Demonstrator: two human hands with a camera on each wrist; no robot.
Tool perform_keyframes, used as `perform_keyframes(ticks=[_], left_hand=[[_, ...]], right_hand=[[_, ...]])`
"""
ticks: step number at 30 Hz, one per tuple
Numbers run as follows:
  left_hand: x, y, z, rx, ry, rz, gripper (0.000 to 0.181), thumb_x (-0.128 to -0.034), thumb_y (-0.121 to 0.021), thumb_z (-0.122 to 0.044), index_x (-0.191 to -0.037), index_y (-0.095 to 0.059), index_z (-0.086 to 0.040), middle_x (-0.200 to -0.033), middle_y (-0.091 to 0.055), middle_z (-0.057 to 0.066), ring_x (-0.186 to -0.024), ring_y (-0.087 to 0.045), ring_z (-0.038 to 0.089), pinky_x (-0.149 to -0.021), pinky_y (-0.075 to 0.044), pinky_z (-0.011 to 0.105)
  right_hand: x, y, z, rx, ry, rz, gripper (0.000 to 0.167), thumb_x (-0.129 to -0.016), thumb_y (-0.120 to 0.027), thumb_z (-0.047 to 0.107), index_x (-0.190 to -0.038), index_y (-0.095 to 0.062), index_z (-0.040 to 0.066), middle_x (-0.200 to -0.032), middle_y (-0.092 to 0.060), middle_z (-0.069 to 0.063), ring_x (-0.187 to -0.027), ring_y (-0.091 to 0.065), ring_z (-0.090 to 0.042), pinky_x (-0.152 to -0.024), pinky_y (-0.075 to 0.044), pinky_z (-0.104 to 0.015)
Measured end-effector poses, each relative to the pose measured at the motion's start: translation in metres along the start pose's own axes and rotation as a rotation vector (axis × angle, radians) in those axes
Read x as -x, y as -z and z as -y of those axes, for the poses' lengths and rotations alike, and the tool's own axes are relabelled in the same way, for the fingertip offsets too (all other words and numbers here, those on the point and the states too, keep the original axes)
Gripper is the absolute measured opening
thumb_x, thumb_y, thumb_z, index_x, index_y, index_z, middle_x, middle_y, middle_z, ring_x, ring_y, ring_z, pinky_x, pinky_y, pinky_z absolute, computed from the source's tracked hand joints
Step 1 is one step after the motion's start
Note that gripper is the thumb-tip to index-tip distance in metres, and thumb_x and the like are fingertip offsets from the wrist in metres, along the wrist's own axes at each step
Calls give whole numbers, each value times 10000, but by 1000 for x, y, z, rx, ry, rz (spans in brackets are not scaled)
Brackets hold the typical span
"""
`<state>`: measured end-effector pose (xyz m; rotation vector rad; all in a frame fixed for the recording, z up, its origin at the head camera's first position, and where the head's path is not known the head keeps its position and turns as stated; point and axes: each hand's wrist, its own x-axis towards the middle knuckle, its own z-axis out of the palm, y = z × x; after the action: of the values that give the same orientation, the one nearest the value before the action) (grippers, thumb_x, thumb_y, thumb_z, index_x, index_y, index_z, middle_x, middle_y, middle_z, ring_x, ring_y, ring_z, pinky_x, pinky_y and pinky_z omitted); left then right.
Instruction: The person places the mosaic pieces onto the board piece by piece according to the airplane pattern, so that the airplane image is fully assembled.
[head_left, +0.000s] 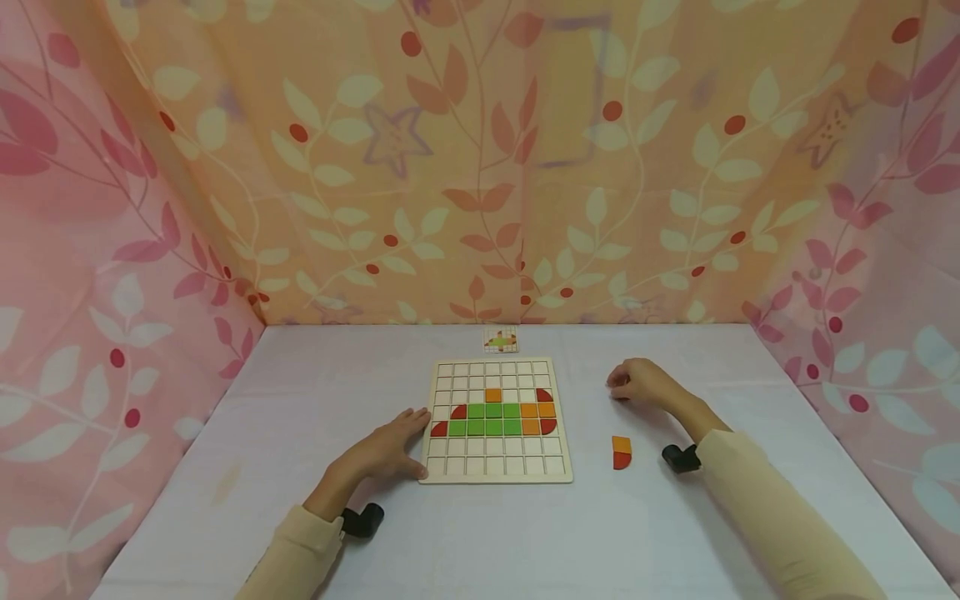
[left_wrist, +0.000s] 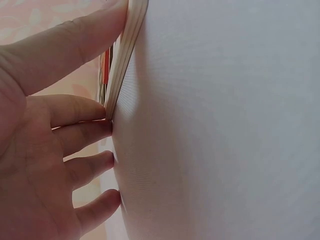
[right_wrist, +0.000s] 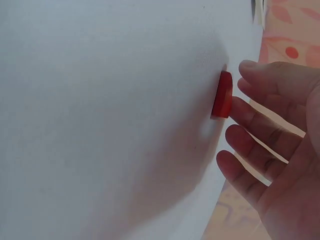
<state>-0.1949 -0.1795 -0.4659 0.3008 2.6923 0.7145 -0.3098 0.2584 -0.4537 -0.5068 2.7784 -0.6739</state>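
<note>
A wooden grid board [head_left: 491, 468] lies on the table with green, orange and red pieces set in its middle rows. My left hand [head_left: 386, 443] rests at its left edge, fingers spread; in the left wrist view the thumb and index finger touch the board's side [left_wrist: 125, 55]. To the right of the board, my right hand [head_left: 647, 385] hovers low over the table with loosely bent fingers. The right wrist view shows a red piece [right_wrist: 223, 95] by its fingertips, not pinched; whether a finger touches it I cannot tell. In the head view, the hand hides that piece.
An orange square [head_left: 621, 444] and a red quarter-round piece [head_left: 622, 460] lie together right of the board. A small pattern card [head_left: 501, 340] lies behind the board. Patterned cloth [head_left: 480, 167] hangs at the back and both sides of the white table [head_left: 337, 375].
</note>
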Motion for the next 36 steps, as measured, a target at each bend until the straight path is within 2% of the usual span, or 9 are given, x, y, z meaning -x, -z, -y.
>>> perform_keyframes(ticks=[4,10,17,36], left_hand=[[0,0,-1,-3,8,3,926,-723,-847,-195,-1503,-364,-67,-1596,-317,86,-1506,-196,339,-1171,-232,591],[0,-1,-1,-5,8,3,934,-717,-851,-202,-1502,-364,-64,-1595,-320,88,-1506,-198,338,-1171,-231,591],[-2,-2,2,1,10,1,943,-711,-856,-202,-1504,-363,-71,-1596,-319,82,-1507,-195,336,-1172,-229,592],[-3,-1,1,-22,17,14,942,-719,-851,-209,-1508,-354,-72,-1600,-309,80,-1510,-184,335,-1175,-224,589]], right_hand=[[6,1,-4,-4,-31,4,231,-846,-720,126,-1026,-707,-19,-924,-689,-97,-851,-599,-218,-862,-533,-435],[13,0,-12,34,-9,-12,209,-810,-756,115,-982,-729,0,-857,-641,-59,-788,-553,-181,-739,-481,-312],[17,-3,-16,53,-32,-23,198,-821,-727,89,-996,-741,-3,-883,-639,-73,-825,-563,-209,-796,-511,-377],[18,-5,-19,115,31,-60,140,-810,-721,80,-933,-759,24,-840,-624,-45,-786,-556,-185,-743,-477,-325]])
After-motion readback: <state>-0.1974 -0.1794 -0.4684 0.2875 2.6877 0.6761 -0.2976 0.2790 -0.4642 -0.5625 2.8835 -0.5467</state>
